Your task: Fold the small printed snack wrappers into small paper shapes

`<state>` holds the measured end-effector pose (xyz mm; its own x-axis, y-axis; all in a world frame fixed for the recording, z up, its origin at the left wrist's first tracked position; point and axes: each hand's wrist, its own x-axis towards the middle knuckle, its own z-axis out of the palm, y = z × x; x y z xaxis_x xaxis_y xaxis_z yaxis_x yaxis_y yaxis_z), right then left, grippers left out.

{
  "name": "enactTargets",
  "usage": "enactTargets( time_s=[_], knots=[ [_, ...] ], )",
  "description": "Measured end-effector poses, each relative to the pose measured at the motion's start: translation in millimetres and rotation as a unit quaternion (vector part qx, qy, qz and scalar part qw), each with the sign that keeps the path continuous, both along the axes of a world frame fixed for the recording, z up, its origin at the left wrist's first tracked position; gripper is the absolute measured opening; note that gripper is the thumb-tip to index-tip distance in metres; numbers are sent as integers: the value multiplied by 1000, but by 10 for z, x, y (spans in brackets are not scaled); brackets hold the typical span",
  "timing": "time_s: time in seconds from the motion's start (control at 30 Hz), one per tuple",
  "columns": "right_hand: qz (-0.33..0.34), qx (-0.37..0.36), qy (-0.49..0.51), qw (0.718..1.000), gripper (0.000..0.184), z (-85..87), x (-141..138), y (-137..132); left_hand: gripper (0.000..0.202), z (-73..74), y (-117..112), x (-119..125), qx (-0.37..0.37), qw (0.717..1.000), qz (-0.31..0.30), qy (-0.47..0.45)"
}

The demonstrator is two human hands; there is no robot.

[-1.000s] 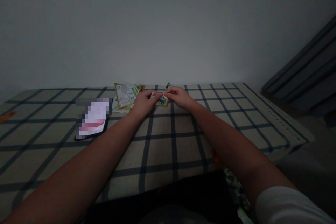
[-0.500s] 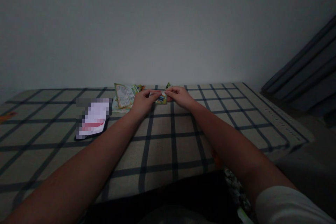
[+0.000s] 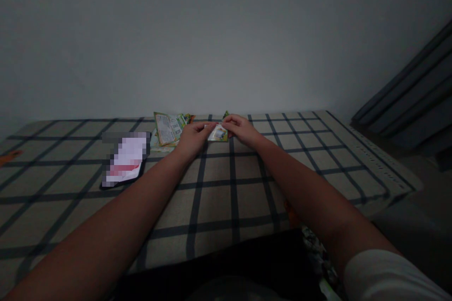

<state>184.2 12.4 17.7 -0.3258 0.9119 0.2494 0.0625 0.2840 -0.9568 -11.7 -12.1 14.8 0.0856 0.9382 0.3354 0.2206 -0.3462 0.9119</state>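
Note:
Between both hands, near the far edge of the table, is a small flat printed packet [image 3: 218, 135], white with green and yellow at its lower right. My left hand [image 3: 192, 138] pinches its upper left edge between thumb and fingers. My right hand [image 3: 242, 130] is closed at its upper right, fingertips almost meeting those of the left. A green tip of something shows behind the right hand; what it belongs to is hidden. Left of my left hand lies a loose pile of green and white printed packets [image 3: 168, 129].
A phone [image 3: 127, 157], its screen pixelated, lies to the left on the checked tablecloth [image 3: 215, 207]. A grey wall [image 3: 226, 37] rises behind the table. A dark curtain [image 3: 413, 99] hangs at the right. An orange thing [image 3: 10, 156] is at the left edge.
The packet has turned between my fingers and shows more white, where a dark picture showed before. My hands have barely shifted. The pile and phone stay put.

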Motion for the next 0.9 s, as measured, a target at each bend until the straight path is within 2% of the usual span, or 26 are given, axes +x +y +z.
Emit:
enactTargets(
  time_s=[0.13, 0.37, 0.5, 0.67, 0.8, 0.9],
  knots=[
    [-2, 21, -2, 1000, 19, -8, -7, 14, 51, -18, -14, 14, 0, 1000, -17, 6],
    [-13, 24, -18, 999, 15, 13, -8, 14, 61, -7, -33, 50, -63, 995, -51, -57],
    [-28, 17, 4, 999, 15, 9, -15, 27, 66, 15, -27, 40, -43, 998, -50, -11],
    [-30, 11, -13, 999, 18, -4, 7, 44, 63, 13, -8, 27, 1, 1000, -19, -4],
    [-45, 25, -10, 999, 18, -2, 28, 46, 62, -24, 22, 19, -30, 998, -41, -21],
    [-41, 21, 4, 999, 17, -2, 26, 48, 51, -54, 37, 11, -36, 999, -31, -13]
  ],
)
